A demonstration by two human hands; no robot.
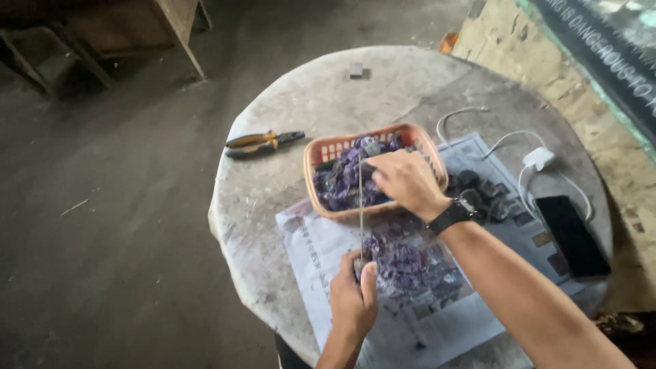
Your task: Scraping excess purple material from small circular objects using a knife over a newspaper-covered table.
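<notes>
An orange plastic basket (326, 149) with several purple pieces (342, 181) stands on a newspaper (328, 253) spread over a round concrete table (321, 96). My left hand (352, 301) pinches a small piece (360, 265) at the near edge of a purple pile (406, 263) on the paper. A thin metal rod (361, 219) runs from that piece up toward the basket. My right hand (404, 181), with a black watch on the wrist, hovers over the basket with its fingers closed at the rod's upper end.
Yellow-handled pliers (263, 143) lie left of the basket. Dark lumps (478, 188) sit on the paper at the right. A black phone (572, 236), a white charger (538, 158) and its cable lie at the table's right. A wooden bench stands at the back left.
</notes>
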